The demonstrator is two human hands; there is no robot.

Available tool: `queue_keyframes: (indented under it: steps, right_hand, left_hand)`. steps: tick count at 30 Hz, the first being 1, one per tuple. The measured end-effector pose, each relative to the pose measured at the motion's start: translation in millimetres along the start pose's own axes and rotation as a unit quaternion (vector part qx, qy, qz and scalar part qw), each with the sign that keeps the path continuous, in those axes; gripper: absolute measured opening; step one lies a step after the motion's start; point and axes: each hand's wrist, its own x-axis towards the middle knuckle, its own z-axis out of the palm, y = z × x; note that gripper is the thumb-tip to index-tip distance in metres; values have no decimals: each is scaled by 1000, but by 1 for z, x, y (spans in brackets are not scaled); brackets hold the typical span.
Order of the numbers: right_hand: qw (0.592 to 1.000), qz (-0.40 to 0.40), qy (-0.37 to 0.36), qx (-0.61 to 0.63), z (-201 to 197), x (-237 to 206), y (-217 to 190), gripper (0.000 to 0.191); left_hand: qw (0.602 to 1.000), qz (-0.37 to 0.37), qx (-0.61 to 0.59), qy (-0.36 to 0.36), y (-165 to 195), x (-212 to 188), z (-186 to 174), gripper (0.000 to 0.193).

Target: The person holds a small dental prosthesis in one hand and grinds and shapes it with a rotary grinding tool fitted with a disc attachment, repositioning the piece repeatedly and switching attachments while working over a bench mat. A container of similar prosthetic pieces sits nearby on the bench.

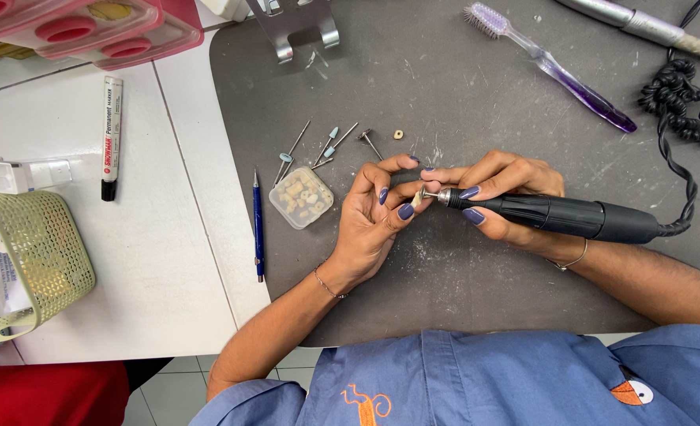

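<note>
My right hand grips a black rotary handpiece with a small disc at its tip. The disc touches a tiny pale tooth-like piece that my left hand pinches between thumb and fingers. Both hands hover over a dark grey work mat. A coiled black cord runs from the handpiece to the upper right.
A small clear box of pale tooth-like pieces lies left of my hands, with several burs above it. A blue pen, a black-and-white marker, a purple toothbrush, a green basket and pink trays surround the mat.
</note>
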Motion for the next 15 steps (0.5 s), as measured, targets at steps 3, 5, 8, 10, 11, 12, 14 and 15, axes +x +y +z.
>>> queue_keyframes:
  steps: [3, 5, 8, 10, 11, 12, 14, 15]
  right_hand:
    - [1000, -2, -1, 6, 0, 1, 0, 22]
    - [1000, -2, -2, 3, 0, 1, 0, 22]
    - [1000, 0, -3, -5, -1, 1, -1, 21]
    - [1000, 1, -6, -12, -2, 1, -1, 21]
    - [1000, -1, -7, -8, -2, 1, -1, 21]
    - [1000, -4, -7, -5, -2, 1, 0, 21]
    - [1000, -6, -8, -9, -2, 2, 0, 21]
    - [1000, -7, -8, -16, -2, 2, 0, 20]
  left_hand:
    - [1000, 0, -5, -3, 0, 0, 0, 31]
    - [1000, 2, -8, -4, 0, 1, 0, 31]
    - [1000, 3, -7, -3, -1, 1, 0, 31]
    - [1000, 2, -2, -2, 0, 1, 0, 31]
    - [1000, 1, 1, -1, 0, 0, 0, 31]
    - [1000, 0, 5, -2, 0, 1, -1, 31]
    - [1000, -1, 14, -3, 0, 2, -1, 31]
    - [1000, -2, 12, -2, 0, 2, -2, 31]
